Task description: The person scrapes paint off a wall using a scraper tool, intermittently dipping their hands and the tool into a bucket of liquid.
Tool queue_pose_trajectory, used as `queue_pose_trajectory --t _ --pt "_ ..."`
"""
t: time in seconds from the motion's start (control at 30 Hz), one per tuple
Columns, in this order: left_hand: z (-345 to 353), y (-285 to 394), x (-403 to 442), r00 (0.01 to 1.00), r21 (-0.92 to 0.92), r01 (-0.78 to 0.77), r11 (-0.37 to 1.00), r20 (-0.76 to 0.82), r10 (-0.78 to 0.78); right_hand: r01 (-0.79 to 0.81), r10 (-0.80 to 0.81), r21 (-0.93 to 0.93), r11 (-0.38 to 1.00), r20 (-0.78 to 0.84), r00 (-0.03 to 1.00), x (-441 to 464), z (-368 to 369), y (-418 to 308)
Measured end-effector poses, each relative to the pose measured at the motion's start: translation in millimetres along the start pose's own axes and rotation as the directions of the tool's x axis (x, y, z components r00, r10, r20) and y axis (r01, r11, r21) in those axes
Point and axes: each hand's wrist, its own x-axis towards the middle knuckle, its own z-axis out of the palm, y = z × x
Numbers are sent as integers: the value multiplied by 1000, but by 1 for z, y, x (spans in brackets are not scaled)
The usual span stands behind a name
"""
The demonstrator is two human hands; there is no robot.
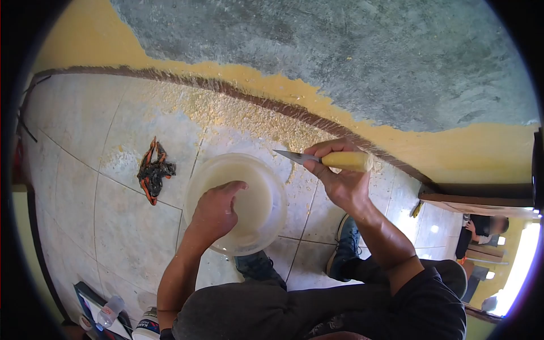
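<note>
My right hand [339,173] grips a short pointed knife [345,161] by its pale yellow handle, with the blade pointing left. Beside and below the blade is a round translucent plastic tub [195,175] of cloudy whitish liquid. Over the tub's left part is my left hand [217,211], one finger stretched out to the right and the others curled or hidden; I see nothing in it. Whether it touches the liquid I cannot tell.
Yellow paint flakes [243,113] lie along the wall base. Bare grey patches show on the yellow wall [340,56]. A crumpled black-and-orange bundle [154,171] rests on the tiles. At lower left are a plastic bottle [110,310] and paint bucket [148,324]. Another person [481,229] is at far right.
</note>
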Motion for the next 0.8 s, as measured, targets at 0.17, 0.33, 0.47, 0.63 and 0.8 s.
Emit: queue_pose_trajectory --t 0.17,0.33,0.47,0.63,0.8 --pt "-44 19 26 982 -559 -60 827 -184 -53 -42 86 221 974 -192 978 -7 -8 9" --pt "-36 48 160 905 -837 -28 546 -254 -342 18 71 324 946 -261 963 -1 -15 -4" --pt "-4 89 266 632 -535 -319 783 -735 -245 235 -122 222 946 -428 896 -3 -27 -20" --pt "86 136 299 524 -228 -354 907 -852 -10 375 -235 164 913 -540 808 -18 -59 -23" --pt "87 120 229 924 155 -45 987 382 -18 211 -123 78 974 -601 790 -28 -76 -5"
